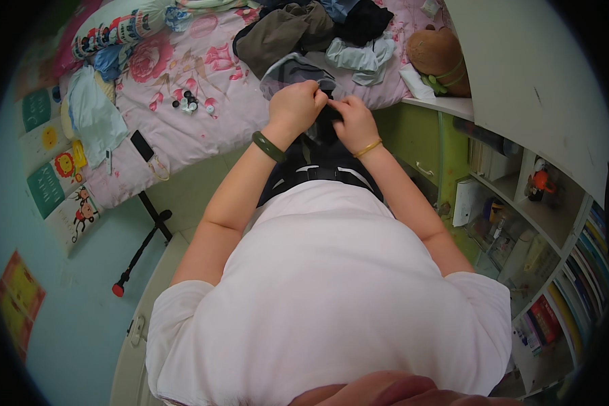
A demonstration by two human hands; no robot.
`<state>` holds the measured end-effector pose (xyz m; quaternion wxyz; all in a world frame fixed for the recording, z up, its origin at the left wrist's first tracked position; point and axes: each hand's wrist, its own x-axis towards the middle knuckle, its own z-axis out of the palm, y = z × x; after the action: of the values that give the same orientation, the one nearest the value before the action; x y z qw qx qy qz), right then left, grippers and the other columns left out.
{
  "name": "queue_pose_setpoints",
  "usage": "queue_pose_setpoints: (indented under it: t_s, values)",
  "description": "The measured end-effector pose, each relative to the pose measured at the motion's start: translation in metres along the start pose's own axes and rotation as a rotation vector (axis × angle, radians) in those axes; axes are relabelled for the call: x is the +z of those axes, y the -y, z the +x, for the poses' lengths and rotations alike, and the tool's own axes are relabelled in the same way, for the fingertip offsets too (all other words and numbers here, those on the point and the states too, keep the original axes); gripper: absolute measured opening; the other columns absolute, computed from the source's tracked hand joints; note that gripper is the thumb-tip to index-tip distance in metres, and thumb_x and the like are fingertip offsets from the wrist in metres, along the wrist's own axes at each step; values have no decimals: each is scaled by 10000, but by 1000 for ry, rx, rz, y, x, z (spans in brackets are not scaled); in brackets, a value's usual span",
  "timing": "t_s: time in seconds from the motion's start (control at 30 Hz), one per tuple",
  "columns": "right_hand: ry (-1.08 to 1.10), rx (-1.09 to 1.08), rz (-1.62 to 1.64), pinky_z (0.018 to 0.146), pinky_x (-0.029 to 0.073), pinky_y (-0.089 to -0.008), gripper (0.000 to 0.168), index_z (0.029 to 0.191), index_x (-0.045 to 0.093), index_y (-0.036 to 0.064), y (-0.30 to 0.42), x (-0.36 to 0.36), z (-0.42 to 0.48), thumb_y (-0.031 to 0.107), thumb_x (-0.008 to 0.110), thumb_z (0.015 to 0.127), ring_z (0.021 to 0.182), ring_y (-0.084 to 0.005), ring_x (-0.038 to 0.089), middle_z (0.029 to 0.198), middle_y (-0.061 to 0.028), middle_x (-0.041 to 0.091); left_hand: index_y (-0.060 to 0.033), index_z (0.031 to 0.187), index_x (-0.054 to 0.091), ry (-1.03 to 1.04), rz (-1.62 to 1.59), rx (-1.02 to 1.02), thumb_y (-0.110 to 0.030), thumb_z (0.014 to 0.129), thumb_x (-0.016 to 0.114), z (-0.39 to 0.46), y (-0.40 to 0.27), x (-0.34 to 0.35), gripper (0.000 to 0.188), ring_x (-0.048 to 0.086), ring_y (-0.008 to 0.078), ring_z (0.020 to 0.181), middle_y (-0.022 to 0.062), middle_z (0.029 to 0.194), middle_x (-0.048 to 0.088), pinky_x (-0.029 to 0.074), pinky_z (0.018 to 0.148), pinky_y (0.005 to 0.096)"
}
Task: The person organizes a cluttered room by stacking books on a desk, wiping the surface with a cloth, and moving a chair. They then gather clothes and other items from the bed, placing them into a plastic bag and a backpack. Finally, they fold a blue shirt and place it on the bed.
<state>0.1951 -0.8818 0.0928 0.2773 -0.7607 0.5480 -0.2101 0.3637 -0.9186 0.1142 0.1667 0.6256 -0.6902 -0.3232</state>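
Note:
My left hand [295,104], a green bangle on its wrist, is closed as a fist around a bunched part of a dark grey garment with a sheer, pale edge [293,71]. Close beside it, my right hand [356,122] wears a gold-coloured bracelet and has its thumb and forefinger on dark cloth by the left fist. The fingers partly hide what they pinch. Both hands are in front of my waist, at the near edge of a bed with a pink floral cover [208,129].
Small black and white pieces [188,103] and a phone [142,146] lie on the bed. Behind the hands are piled clothes [286,35] and a light blue garment [360,57]. A brown plush toy [436,58] sits at the right, above shelves [533,218].

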Motion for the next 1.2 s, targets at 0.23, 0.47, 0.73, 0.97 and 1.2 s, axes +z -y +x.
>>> queue_pose_setpoints:
  t_s: [0.23, 0.47, 0.73, 0.97, 1.2]
  values:
    - [602, -39, -187, 902, 477, -401, 612, 1243, 488, 2, -15, 2, 29, 198, 716, 710, 1054, -353, 562, 1136, -215, 561, -73, 731, 627, 56, 2, -36, -288, 798, 529, 18, 4, 12, 246, 630, 349, 721, 144, 748, 649, 498, 622, 456]
    - [-10, 344, 173, 1001, 398, -351, 1153, 1450, 292, 126, -52, -64, 2, 365, 910, 506, 1307, -258, 367, 1400, -141, 356, -64, 719, 577, -76, -127, 20, -227, 799, 548, 25, 9, 7, 184, 586, 384, 661, 167, 675, 598, 439, 569, 488]
    - [340, 505, -34, 891, 435, -377, 702, 1333, 356, 97, -145, -7, -15, 293, 703, 755, 1117, -306, 527, 1310, -167, 474, -119, 605, 619, -75, 43, 405, -229, 650, 636, 36, -64, 72, 120, 629, 233, 544, 64, 568, 622, 480, 504, 348]
    - [102, 620, 1318, 822, 502, -380, 317, 1157, 550, 70, -206, -31, 21, 289, 533, 930, 994, -231, 624, 1109, -112, 634, -105, 806, 565, -196, -123, 404, -160, 747, 573, 76, -99, 85, 81, 595, 232, 724, 44, 744, 580, 468, 633, 350]
    - [-860, 766, 1538, 708, 552, -353, 298, 1037, 612, 101, -368, -103, 96, 309, 684, 836, 881, -197, 659, 1002, -50, 675, -81, 799, 583, 105, -87, 181, -145, 769, 610, 23, -51, 89, 76, 594, 274, 756, 73, 779, 583, 483, 654, 402]
